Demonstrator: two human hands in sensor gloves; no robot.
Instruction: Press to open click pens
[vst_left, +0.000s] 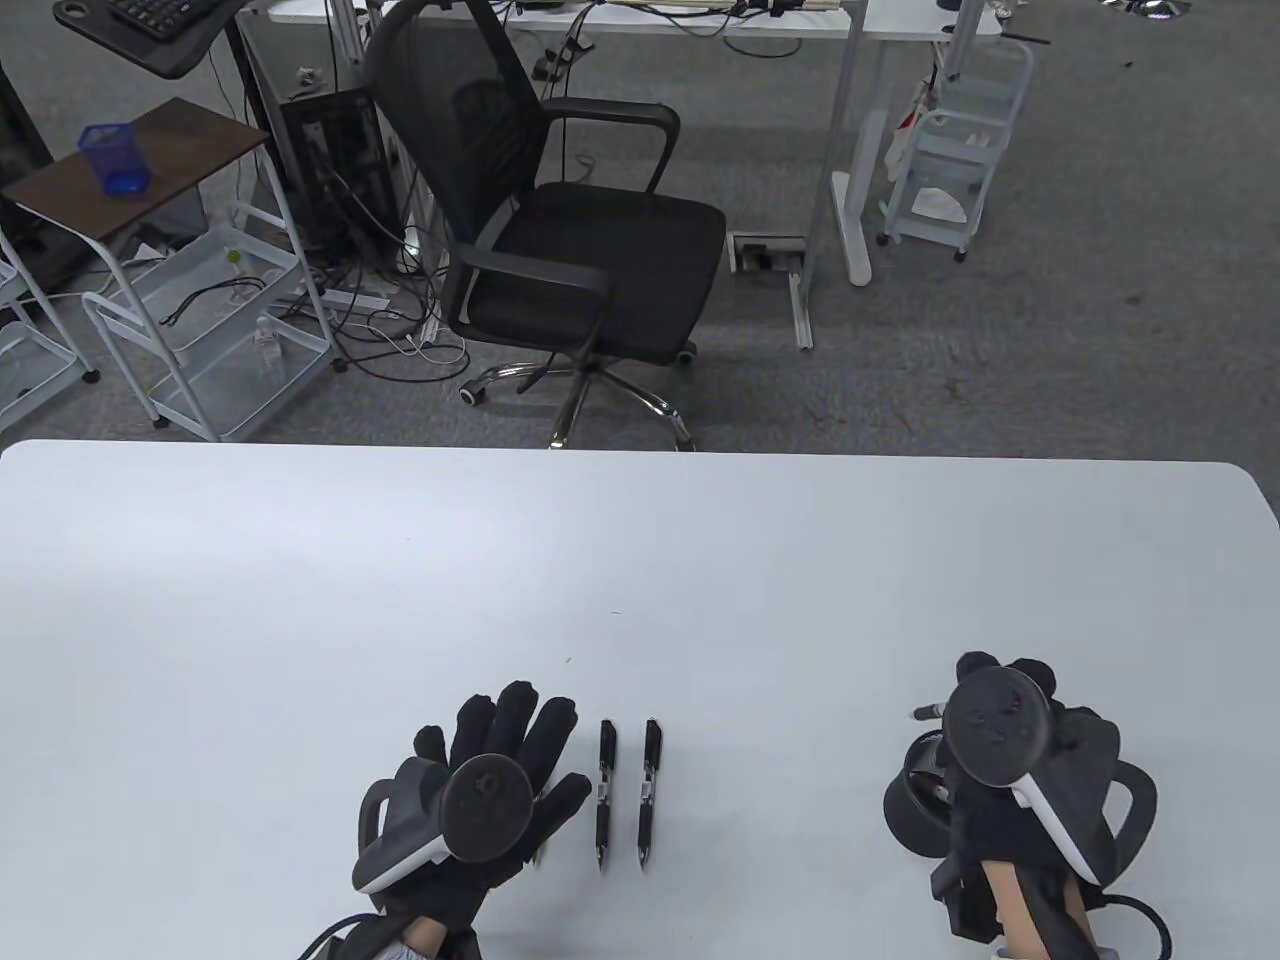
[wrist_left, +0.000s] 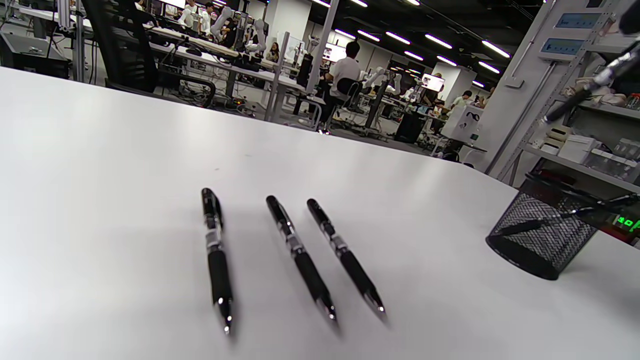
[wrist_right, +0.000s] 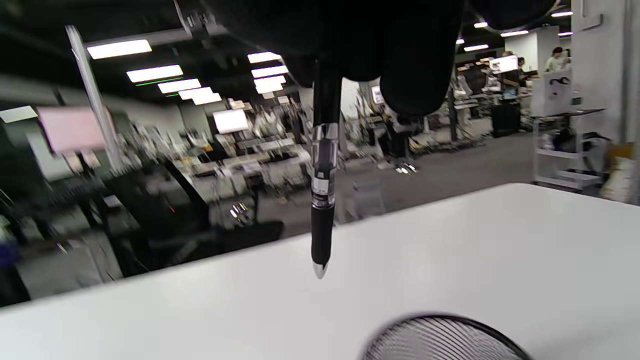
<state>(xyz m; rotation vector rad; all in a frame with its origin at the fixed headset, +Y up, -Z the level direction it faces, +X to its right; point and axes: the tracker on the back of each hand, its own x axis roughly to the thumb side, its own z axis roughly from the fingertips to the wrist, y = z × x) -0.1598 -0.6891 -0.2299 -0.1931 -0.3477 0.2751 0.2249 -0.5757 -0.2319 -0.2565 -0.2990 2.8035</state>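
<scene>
Pen (wrist_right: 322, 170) sits in the right hand (vst_left: 1030, 770), fingers (wrist_right: 400, 75) clamped round the upper barrel, tip hanging clear of the grip above the mesh pen holder (wrist_right: 442, 340); in the table view only its end (vst_left: 928, 712) sticks out left of the hand. Can't tell if the thumb is on the clicker, it's hidden in the glove. Left hand (vst_left: 480, 790) lies flat on the desk (vst_left: 640, 560), fingers spread, holding nothing. Three more pens on the desk just right of it: (wrist_left: 216, 252), (wrist_left: 300, 255), (wrist_left: 345, 255), side by side, near parallel, not touching. Risks, my read: right wrist view is blurred, so the hand is likely moving; a press with the clicker off-centre could skid the pen through the grip or drop it into the holder. No nib visible at the held tip, so probably not clicked yet. Desk pens: long axis runs away from the person, tips toward them.
</scene>
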